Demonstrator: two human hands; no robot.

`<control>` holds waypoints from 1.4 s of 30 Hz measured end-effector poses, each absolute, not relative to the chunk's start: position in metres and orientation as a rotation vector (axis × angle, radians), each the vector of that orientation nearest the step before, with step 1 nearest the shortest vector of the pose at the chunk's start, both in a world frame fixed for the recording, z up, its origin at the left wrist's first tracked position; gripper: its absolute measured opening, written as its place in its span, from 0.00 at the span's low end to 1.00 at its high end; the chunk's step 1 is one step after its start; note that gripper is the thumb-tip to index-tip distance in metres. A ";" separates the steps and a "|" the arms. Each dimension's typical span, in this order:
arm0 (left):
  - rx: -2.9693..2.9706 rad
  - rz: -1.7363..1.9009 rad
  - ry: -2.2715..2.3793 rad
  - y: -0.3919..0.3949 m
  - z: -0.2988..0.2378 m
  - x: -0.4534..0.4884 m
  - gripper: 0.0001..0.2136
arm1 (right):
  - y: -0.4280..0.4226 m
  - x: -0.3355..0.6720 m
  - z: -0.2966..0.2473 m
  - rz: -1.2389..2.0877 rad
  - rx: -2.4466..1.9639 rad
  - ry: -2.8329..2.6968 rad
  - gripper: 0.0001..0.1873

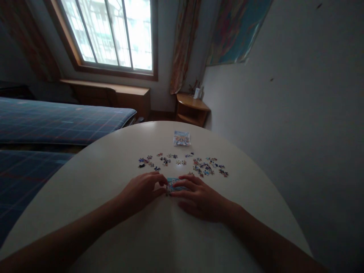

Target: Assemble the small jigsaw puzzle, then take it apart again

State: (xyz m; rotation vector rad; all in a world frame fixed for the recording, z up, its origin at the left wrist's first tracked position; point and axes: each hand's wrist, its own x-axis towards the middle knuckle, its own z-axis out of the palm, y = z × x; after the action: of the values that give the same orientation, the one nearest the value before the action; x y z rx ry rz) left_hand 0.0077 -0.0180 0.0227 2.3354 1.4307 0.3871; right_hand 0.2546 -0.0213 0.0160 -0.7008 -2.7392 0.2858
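Note:
A partly joined jigsaw puzzle (172, 183), mostly blue, lies flat on the white round table (119, 235) in front of me. At its left edge, my left hand (145, 188) has its thumb and index finger bent toward each other around a small jigsaw puzzle piece (167, 194), mostly hidden by the fingertips. My right hand (200, 195) rests over the puzzle's right part, fingers stretched out and spread across it. That part of the puzzle is covered by the fingers.
Loose jigsaw pieces lie beyond my hands, one group on the left (145, 162) and a denser group on the right (205, 167). Farther back is a small printed picture packet (181, 138). A plaid mattress (62, 121) stands left of the table, a wall (284, 125) right.

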 end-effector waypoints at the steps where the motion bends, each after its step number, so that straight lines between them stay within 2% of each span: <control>1: 2.353 0.426 1.419 -0.016 0.020 0.006 0.07 | -0.022 0.254 0.017 0.291 -0.700 -2.749 0.19; 8: 2.503 0.670 1.088 0.001 -0.007 -0.001 0.11 | -0.023 0.254 0.021 0.333 -0.698 -2.767 0.20; 22: 2.568 0.622 1.006 -0.001 0.004 -0.001 0.08 | -0.024 0.255 0.020 0.390 -0.726 -2.776 0.25; 31: 2.563 0.603 0.898 -0.002 0.003 0.003 0.13 | -0.019 0.256 0.018 0.377 -0.651 -2.739 0.24; 36: 2.618 0.580 0.809 0.000 -0.001 0.001 0.11 | 0.002 0.277 0.021 0.235 -1.006 -2.499 0.15; 42: 2.691 0.494 0.789 -0.007 0.012 0.000 0.09 | 0.018 0.297 0.014 0.156 -1.204 -2.449 0.16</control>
State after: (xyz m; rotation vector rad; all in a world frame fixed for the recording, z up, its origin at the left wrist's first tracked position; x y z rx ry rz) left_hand 0.0000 -0.0073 0.0122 2.6911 0.7889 0.4937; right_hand 0.2972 0.0184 0.0139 -1.2042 -2.4491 0.1563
